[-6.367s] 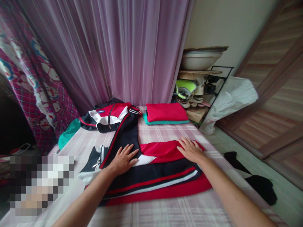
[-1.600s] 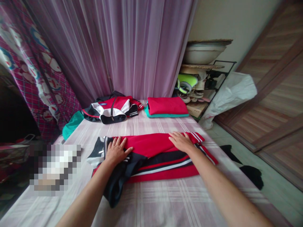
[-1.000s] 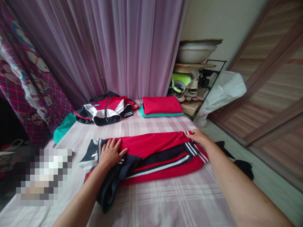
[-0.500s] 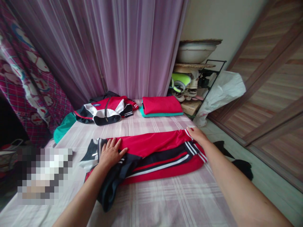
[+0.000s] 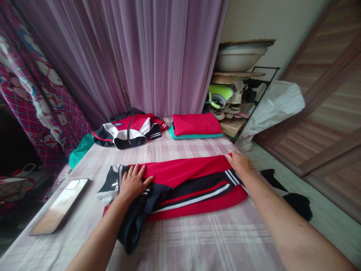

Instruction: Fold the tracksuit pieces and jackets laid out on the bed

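A red, navy and white striped jacket (image 5: 197, 169) lies partly folded in a long strip across the plaid bedsheet (image 5: 214, 241). Flat on its collar end, at the left, rests my left hand (image 5: 134, 182), fingers spread. At the opposite end my right hand (image 5: 238, 162) is closed on the red edge of the jacket, thumb and fingers pinching the cloth. One navy sleeve hangs down toward me beneath my left forearm.
Behind lie another jacket (image 5: 129, 130), a folded red cloth (image 5: 197, 124) on a teal one (image 5: 197, 136), and purple curtains (image 5: 169, 56). A phone (image 5: 60, 207) lies at the left. A rack (image 5: 259, 81) with shoes and a basin (image 5: 239, 58) stands right.
The right hand has turned the jacket's red end slightly inward, and the white-striped cuff edge there is now mostly hidden. My left hand stays in place. The view has shifted slightly.
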Demonstrator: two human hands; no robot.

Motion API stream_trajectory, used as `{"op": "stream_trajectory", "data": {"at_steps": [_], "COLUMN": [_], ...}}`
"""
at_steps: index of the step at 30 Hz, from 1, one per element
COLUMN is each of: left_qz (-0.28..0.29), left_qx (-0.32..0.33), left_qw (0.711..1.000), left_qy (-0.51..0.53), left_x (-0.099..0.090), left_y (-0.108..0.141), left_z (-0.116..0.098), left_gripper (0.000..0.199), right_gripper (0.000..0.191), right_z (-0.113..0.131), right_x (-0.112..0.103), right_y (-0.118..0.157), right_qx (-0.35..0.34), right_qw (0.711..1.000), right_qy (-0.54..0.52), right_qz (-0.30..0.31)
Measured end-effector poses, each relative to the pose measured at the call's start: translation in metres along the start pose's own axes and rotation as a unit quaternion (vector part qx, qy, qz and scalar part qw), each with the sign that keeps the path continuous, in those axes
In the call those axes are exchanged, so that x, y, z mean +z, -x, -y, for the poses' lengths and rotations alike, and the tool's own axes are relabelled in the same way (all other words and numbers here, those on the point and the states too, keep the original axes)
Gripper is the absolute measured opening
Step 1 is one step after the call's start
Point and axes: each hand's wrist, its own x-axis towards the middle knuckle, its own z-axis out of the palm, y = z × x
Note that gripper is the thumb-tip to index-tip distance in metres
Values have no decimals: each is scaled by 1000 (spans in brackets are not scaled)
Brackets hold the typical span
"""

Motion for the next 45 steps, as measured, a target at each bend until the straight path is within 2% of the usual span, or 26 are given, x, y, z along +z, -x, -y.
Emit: {"op": "stream_trajectory", "data": {"at_steps": [1, 3, 5, 7, 8, 10, 12, 14, 16, 20, 22, 25, 28, 32, 36, 38, 40, 42, 44, 45], "left_qz": [-3, -3, 0, 4, 4, 3, 1, -3, -8, -9, -6, -11, -3, 30, 82, 85, 69, 38, 1, -15], "left_qx": [2, 4, 3, 1, 1, 3, 6, 9, 12, 10, 17, 68, 71, 23, 21, 25, 51, 99, 143, 158], "left_qw": [1000, 1000, 1000, 1000, 1000, 1000, 1000, 1000, 1000, 999, 996, 984, 974, 987, 991, 991, 986, 971, 946, 930], "left_qy": [-1, -2, -4, -6, -5, -1, 3, 7, 13, 51, 88, 167, 214, 157, 99, 102, 144, 212, 291, 332], "left_x": [0, 0, -1, -2, -3, -3, -3, -2, -1, -1, -5, -19, -35, -49, -52, -54, -58, -64, -72, -76], "left_y": [0, 0, 0, 0, 0, 1, 1, 2, 2, 0, -2, 0, 12, 36, 58, 65, 69, 73, 75, 76], "left_z": [0, -1, -2, -3, -3, -2, -2, -2, -2, -1, 2, 14, 33, 60, 74, 74, 69, 61, 51, 45], "left_gripper": [76, 77, 79, 80, 80, 79, 78, 77, 76, 69, 61, 53, 49, 46, 42, 36, 27, 20, 17, 16], "right_gripper": [43, 47, 53, 58, 59, 61, 62, 63, 63, 61, 60, 57, 47, 39, 35, 36, 47, 70, 91, 94], "right_z": [1, 8, 25, 47, 58, 76, 84, 86, 87, 97, 103, 111, 121, 154, 197, 215, 228, 235, 237, 237], "right_x": [-4, -12, -18, -18, -15, -4, 6, 11, 8, -3, -4, -5, -16, -39, -52, -54, -57, -60, -62, -62], "right_y": [0, 5, 15, 28, 35, 47, 54, 57, 59, 75, 87, 102, 111, 130, 159, 173, 182, 187, 187, 186], "right_qx": [-2, -17, -62, -128, -162, -213, -232, -230, -224, -244, -272, -288, -304, -380, -427, -438, -450, -465, -476, -480], "right_qw": [1000, 998, 990, 979, 976, 975, 972, 970, 972, 969, 961, 954, 948, 908, 880, 873, 860, 834, 799, 782], "right_qy": [1, -7, -30, -47, -47, -31, -12, -2, -8, -47, -44, -33, -77, -176, -204, -205, -222, -267, -324, -349], "right_qz": [-3, -52, -123, -152, -138, -60, 27, 75, 71, -16, 9, 78, 45, -1, 31, 57, 89, 129, 174, 192]}}
